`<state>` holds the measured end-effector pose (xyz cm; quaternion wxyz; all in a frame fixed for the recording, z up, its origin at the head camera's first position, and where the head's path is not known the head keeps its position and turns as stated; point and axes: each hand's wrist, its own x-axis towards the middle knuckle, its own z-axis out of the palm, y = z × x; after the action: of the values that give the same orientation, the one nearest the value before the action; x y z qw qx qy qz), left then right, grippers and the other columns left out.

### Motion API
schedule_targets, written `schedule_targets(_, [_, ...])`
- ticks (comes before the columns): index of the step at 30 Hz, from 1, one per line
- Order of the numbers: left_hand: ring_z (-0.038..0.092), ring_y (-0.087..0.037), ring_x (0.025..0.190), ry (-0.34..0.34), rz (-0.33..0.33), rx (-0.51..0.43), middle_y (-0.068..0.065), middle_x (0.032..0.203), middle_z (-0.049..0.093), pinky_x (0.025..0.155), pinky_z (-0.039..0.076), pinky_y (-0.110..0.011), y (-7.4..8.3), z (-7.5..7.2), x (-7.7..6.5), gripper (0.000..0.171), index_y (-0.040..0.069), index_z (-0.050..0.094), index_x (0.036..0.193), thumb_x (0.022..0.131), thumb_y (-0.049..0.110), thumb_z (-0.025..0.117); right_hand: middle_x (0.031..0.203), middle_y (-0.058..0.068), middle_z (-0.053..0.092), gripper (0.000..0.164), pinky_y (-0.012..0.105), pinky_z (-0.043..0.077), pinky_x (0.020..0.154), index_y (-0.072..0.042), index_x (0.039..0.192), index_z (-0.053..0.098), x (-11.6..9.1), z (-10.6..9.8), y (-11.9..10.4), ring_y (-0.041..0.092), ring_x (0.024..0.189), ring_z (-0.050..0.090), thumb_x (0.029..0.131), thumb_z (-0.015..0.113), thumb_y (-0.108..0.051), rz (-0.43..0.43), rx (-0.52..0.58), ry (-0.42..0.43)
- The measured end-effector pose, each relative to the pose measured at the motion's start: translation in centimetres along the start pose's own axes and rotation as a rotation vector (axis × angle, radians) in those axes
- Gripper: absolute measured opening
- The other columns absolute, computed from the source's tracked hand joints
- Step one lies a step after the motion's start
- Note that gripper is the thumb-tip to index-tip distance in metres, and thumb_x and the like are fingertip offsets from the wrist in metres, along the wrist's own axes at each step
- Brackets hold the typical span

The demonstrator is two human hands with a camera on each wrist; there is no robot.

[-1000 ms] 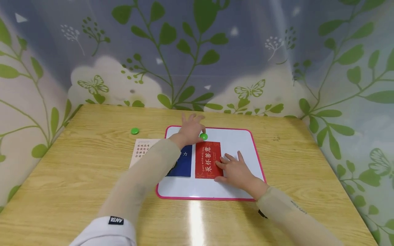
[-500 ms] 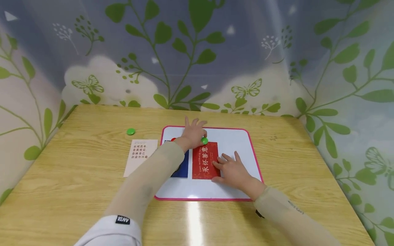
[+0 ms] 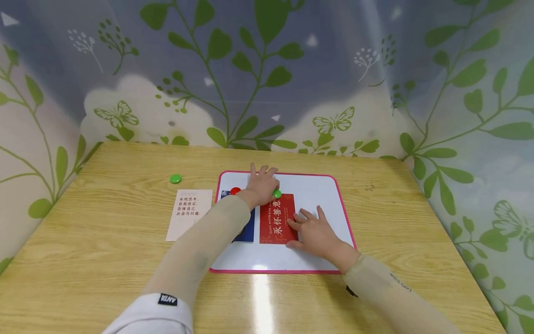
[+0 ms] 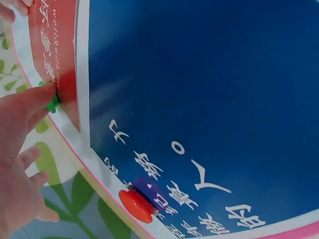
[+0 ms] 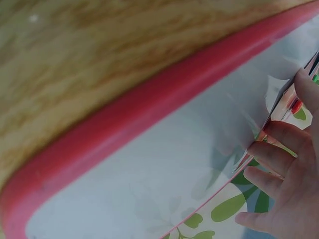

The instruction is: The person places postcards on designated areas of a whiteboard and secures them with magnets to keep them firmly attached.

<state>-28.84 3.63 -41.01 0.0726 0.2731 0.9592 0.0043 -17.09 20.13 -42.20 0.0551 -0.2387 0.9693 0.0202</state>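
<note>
A white board with a pink rim lies on the table, bearing a red card and a blue card. My left hand pinches a green round magnet at the red card's top edge; the left wrist view shows this green magnet under thumb and finger. My right hand rests its spread fingers on the red card's right edge. A red round magnet sits at the blue card's top edge. My left forearm hides part of the blue card.
Left of the board lies a pale card with printed characters, partly under my left forearm. Behind it on the wooden table is another green magnet. A leaf-patterned cloth stands behind and beside the table.
My left hand has brought the green magnet down from the bare board above the red card onto its top edge. The red magnet has come into view. My right hand stays on the card.
</note>
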Motion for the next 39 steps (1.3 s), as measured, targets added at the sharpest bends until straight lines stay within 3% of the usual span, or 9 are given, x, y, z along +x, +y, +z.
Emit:
schedule_targets(5, [0.020, -0.033, 0.142, -0.041, -0.007, -0.022, -0.008, 0.152, 0.029, 0.113, 0.005, -0.062, -0.6, -0.5, -0.9, 0.042, 0.020, 0.058, 0.127, 0.088, 0.035, 0.063, 0.133, 0.011, 0.057, 0.063, 0.064, 0.023, 0.107, -0.012, 0.128, 0.058, 0.1, -0.2, -0.1, 0.033, 0.131, 0.042, 0.081, 0.065, -0.052, -0.001, 0.007, -0.009])
schedule_targets(9, [0.020, -0.032, 0.142, -0.034, -0.024, -0.081, -0.010, 0.151, 0.029, 0.114, 0.005, -0.061, -1.5, -0.9, -1.7, 0.047, 0.018, 0.053, 0.132, 0.089, 0.035, 0.062, 0.132, 0.009, 0.058, 0.063, 0.063, 0.022, 0.108, -0.013, 0.128, 0.059, 0.2, -0.6, 0.0, 0.032, 0.131, 0.041, 0.080, 0.066, -0.053, 0.021, 0.031, -0.030])
schedule_targets(17, [0.025, -0.032, 0.139, -0.023, -0.074, -0.162, -0.011, 0.147, 0.036, 0.113, 0.007, -0.062, -5.4, -1.5, -4.3, 0.049, 0.016, 0.050, 0.134, 0.089, 0.033, 0.060, 0.121, 0.009, 0.063, 0.052, 0.056, 0.034, 0.104, -0.013, 0.120, 0.065, 0.9, -0.7, -0.2, 0.031, 0.122, 0.046, 0.079, 0.070, -0.045, 0.047, 0.072, -0.005])
schedule_targets(21, [0.027, -0.035, 0.138, -0.038, -0.103, -0.199, -0.012, 0.146, 0.038, 0.112, 0.009, -0.063, -7.4, -1.6, -6.0, 0.051, 0.013, 0.049, 0.135, 0.090, 0.033, 0.059, 0.120, 0.011, 0.058, 0.053, 0.052, 0.038, 0.102, -0.011, 0.119, 0.063, 1.2, -0.5, -0.5, 0.031, 0.121, 0.043, 0.076, 0.074, -0.041, 0.074, 0.091, 0.016])
schedule_targets(28, [0.025, -0.040, 0.138, -0.083, -0.185, -0.262, -0.016, 0.148, 0.035, 0.110, 0.008, -0.066, -10.6, -1.1, -8.5, 0.060, 0.009, 0.044, 0.138, 0.087, 0.035, 0.061, 0.142, 0.018, 0.042, 0.071, 0.063, 0.026, 0.107, -0.008, 0.137, 0.045, 0.7, 0.1, 0.7, 0.041, 0.135, 0.030, 0.081, 0.069, -0.043, 0.106, 0.136, 0.044])
schedule_targets(39, [0.018, -0.050, 0.137, -0.126, -0.230, -0.268, -0.023, 0.150, 0.026, 0.105, 0.008, -0.072, -15.4, 0.7, -12.4, 0.083, 0.004, 0.035, 0.143, 0.076, 0.036, 0.073, 0.151, 0.022, 0.028, 0.079, 0.068, 0.012, 0.108, -0.008, 0.147, 0.029, -1.0, 0.6, 2.6, 0.048, 0.139, 0.017, 0.085, 0.061, -0.047, 0.182, 0.179, -0.048])
